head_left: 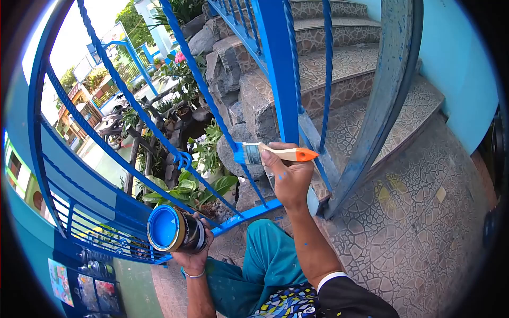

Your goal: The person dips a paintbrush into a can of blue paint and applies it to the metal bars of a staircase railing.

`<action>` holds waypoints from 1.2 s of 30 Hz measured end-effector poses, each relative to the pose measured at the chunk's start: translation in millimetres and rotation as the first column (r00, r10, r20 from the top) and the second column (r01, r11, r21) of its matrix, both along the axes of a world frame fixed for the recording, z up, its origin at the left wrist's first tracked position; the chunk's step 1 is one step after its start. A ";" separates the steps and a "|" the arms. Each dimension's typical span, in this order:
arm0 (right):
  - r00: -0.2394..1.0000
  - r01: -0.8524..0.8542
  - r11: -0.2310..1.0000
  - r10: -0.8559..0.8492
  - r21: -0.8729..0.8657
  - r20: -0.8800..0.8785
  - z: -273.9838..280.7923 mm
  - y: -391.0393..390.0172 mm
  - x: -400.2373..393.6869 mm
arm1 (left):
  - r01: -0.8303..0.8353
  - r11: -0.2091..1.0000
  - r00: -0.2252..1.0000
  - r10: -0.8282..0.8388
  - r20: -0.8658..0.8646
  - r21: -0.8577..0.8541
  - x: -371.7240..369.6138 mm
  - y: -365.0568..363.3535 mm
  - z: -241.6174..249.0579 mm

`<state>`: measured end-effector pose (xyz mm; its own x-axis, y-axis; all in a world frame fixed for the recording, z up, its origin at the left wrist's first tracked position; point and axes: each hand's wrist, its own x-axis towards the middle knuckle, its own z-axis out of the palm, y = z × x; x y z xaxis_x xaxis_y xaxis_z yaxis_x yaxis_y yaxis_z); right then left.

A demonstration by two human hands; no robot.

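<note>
My right hand is closed around a paintbrush with a pale wooden handle and an orange tip. Blue paint coats its bristles, which touch or nearly touch a twisted blue bar of the metal railing. Lower left, my left hand grips a dark paint can from its side and base. The can is tilted towards me and its open top shows bright blue paint. Small blue spots mark my right hand and forearm.
A thick blue post stands ahead, with a worn, patchy blue curved rail to its right. Stone-patterned steps rise behind. Rocks and leafy plants lie beyond the bars. A light blue wall bounds the right.
</note>
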<state>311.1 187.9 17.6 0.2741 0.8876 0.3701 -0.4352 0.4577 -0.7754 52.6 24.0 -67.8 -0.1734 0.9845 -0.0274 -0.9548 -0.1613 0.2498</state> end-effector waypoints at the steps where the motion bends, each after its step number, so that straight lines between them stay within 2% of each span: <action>1: 0.998 0.009 0.999 -0.006 0.046 -0.067 4.1 -3.9 2.9 | -0.003 1.000 1.000 0.003 -0.005 0.002 0.2 -0.4 -0.7; 2: 0.995 0.035 0.998 -0.029 0.060 -0.100 2.0 -8.7 5.6 | -0.007 1.000 1.000 0.007 -0.011 0.005 0.3 -0.6 -1.3; 5: 0.975 0.194 0.980 -0.197 0.033 0.103 -29.8 -9.2 6.4 | -0.016 1.000 0.999 0.016 -0.029 0.013 -0.1 0.2 -4.0; 8: 0.955 0.145 0.982 -0.107 -0.118 0.277 -76.1 2.8 -3.6 | -0.003 1.000 0.999 0.004 -0.036 0.024 1.5 0.1 -3.2; 10: 0.938 0.152 0.980 -0.101 -0.131 0.332 -68.8 -0.5 -9.7 | 0.008 1.000 1.000 -0.007 -0.027 0.030 2.6 0.4 -1.8; 14: 0.975 0.111 0.993 -0.102 -0.035 0.198 -35.6 -6.2 -19.4 | 0.014 1.000 1.000 -0.014 -0.003 0.027 2.4 -2.0 -2.6; 18: 0.992 0.005 0.995 0.008 0.099 -0.126 -0.1 -19.7 -14.3 | 0.011 1.000 1.000 -0.011 0.002 0.015 0.0 -1.8 -4.0; 21: 0.981 0.140 0.981 -0.119 0.134 -0.156 7.9 -25.4 -12.5 | 0.005 1.000 0.998 -0.004 0.058 -0.003 5.3 0.9 4.3; 25: 0.938 0.253 0.965 -0.264 0.073 0.225 -24.1 8.4 -16.9 | -0.020 0.999 0.997 0.023 0.077 -0.030 4.5 -0.6 3.4; 26: 0.961 0.186 0.983 -0.179 -0.012 0.212 -24.0 8.1 -19.9 | -0.028 0.999 0.998 0.030 0.060 -0.026 3.7 -0.9 0.9; 29: 0.972 0.129 0.992 -0.126 -0.002 0.196 9.8 -5.1 -26.6 | -0.046 0.999 0.999 0.045 -0.011 -0.013 -0.7 1.0 -2.3; 31: 0.983 0.149 0.985 -0.157 0.084 0.097 25.3 -5.2 -29.5 | -0.056 0.998 0.997 0.055 -0.060 -0.017 -1.8 -2.3 -3.1; 33: 0.985 0.171 0.971 -0.171 0.167 -0.013 52.7 -15.7 -23.9 | -0.033 0.999 0.999 0.034 0.021 -0.034 -2.1 -2.8 0.3; 35: 0.967 0.251 0.940 -0.253 0.229 -0.022 46.9 -12.4 -19.8 | -0.033 0.999 0.999 0.033 0.033 -0.021 -3.5 -3.3 -2.1; 36: 0.959 0.278 0.932 -0.282 0.232 -0.016 40.4 -8.3 -19.1 | -0.024 0.999 0.995 0.028 0.094 -0.041 -1.0 -4.2 4.4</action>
<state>292.0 179.5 58.0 0.4904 0.6661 0.5620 -0.2510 0.7255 -0.6408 51.6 19.8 -63.5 -0.1936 0.9775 -0.0839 -0.9701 -0.1780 0.1651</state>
